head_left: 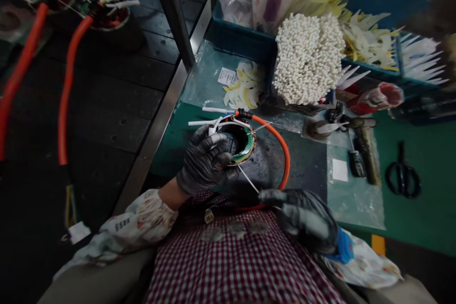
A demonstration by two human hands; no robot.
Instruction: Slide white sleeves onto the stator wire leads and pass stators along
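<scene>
My left hand (210, 159), in a dark glove, is closed round the near left side of a motor stator (249, 145), a ring with a green inner lining. White-sleeved leads (199, 123) and a thick orange cable (283, 145) come off its far side. The cable loops round to the right and back towards my lap. From the stator's near rim a thin white tie (248, 179) runs taut to my right hand (302, 216). This gloved hand pinches the tie's end between blurred fingers.
Behind stands a thick bundle of thin white pieces (308, 57), beside blue bins (242, 40) of yellow and white strips. A screwdriver (356, 164) and black scissors (402, 175) lie at the right. More stators with orange cables (69, 71) are at the left, past the metal table edge (153, 133).
</scene>
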